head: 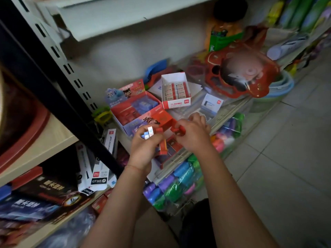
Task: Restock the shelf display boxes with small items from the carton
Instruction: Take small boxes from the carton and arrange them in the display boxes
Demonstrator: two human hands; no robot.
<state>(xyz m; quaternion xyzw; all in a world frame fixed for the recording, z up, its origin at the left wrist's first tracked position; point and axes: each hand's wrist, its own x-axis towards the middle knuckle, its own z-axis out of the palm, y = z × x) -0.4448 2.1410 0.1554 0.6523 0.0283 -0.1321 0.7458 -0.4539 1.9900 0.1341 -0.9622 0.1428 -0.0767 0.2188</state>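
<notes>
Just both hands (168, 138) beside shelf edge (231, 111).

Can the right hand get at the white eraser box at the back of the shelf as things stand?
Probably yes, but not freely. The white eraser box stands open-topped just beyond the right hand, with nothing tall between them. That hand's grip is already on a small red piece, so it would need to put that down first.

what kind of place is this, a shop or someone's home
Most likely a small stationery or general shop. Slotted metal shelving holds open display boxes of small packaged items, boxed goods fill the lower shelf, and both hands hold small items.
</notes>
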